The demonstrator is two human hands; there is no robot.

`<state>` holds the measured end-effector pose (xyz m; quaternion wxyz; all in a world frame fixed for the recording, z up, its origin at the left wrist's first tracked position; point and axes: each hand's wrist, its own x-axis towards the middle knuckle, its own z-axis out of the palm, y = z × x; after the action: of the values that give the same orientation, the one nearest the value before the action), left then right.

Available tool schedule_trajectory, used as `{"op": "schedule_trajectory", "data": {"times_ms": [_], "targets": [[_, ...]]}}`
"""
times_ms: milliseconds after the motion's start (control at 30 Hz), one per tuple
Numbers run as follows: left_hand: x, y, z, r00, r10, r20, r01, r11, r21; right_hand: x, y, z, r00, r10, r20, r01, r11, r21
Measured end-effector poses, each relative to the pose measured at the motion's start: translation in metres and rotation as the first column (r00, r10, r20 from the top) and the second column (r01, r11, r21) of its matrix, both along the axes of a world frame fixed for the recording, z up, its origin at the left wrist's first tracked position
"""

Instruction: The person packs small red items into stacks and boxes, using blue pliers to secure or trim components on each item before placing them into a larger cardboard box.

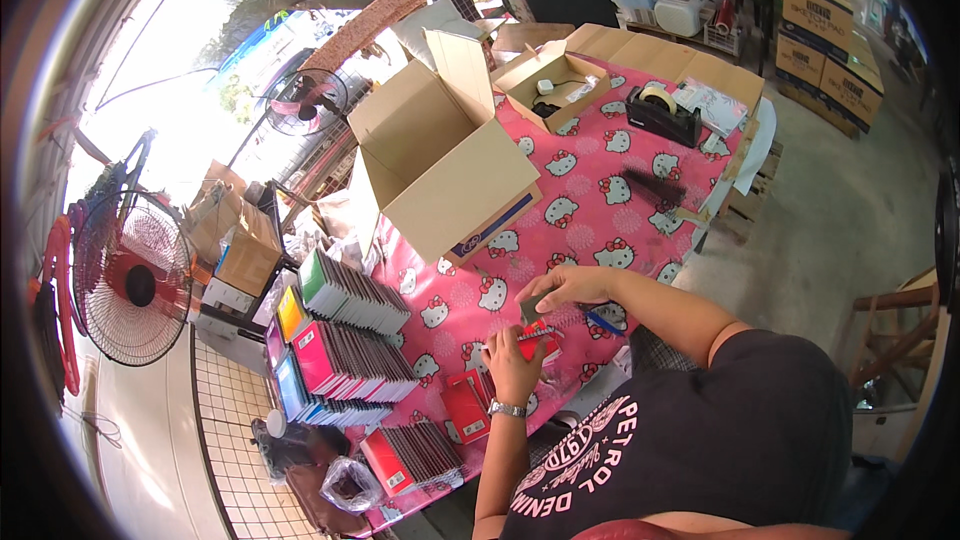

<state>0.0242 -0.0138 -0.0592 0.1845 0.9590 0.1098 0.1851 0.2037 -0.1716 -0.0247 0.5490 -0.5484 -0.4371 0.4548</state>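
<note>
My left hand (pixel 513 368), with a metal watch at the wrist, is closed on a small red spiral notebook (pixel 539 342) above the near edge of the table. Just beyond it, my right hand (pixel 572 285) has its bent fingers on a dark, flat piece (pixel 540 308). Whether that piece is the notebook's back cover or something separate I cannot tell. A blue pen-like stick (pixel 604 323) lies below my right wrist. Left of my left hand, red notebooks (pixel 466 406) lie on the pink cat-patterned tablecloth (pixel 560 210).
Rows of spiral notebooks (pixel 355 360) in several colours fill the table's left side. An open cardboard box (pixel 460 190) stands beyond them. Farther back are a shallow carton (pixel 560 90) and a black tape dispenser (pixel 662 118). A large fan (pixel 138 280) stands far left.
</note>
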Motion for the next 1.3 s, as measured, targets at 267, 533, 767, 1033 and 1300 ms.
{"op": "schedule_trajectory", "data": {"times_ms": [267, 533, 767, 1033, 1300], "targets": [[-0.001, 0.002, 0.003, 1.000, -0.021, -0.017, 0.021, 1.000, 0.009, -0.006, -0.002, -0.007, 0.999, -0.029, -0.024, 0.030, 0.999, 0.042], [-0.006, 0.028, 0.002, 0.998, 0.046, 0.047, -0.043, 0.998, -0.053, -0.004, 0.010, 0.007, 0.970, -0.016, 0.241, 0.026, 0.999, -0.039], [-0.009, 0.040, -0.013, 0.999, 0.017, 0.052, -0.011, 0.993, -0.115, -0.014, 0.023, 0.001, 0.946, -0.092, 0.310, 0.055, 0.990, 0.127], [-0.009, 0.049, -0.014, 0.999, -0.042, 0.031, 0.049, 0.951, -0.306, -0.011, 0.038, 0.021, 0.867, -0.050, 0.495, 0.090, 0.994, -0.058], [-0.003, 0.040, -0.004, 0.998, -0.039, 0.041, 0.052, 0.925, -0.377, -0.006, 0.032, -0.002, 0.907, -0.100, 0.408, 0.118, 0.993, -0.019]]}}
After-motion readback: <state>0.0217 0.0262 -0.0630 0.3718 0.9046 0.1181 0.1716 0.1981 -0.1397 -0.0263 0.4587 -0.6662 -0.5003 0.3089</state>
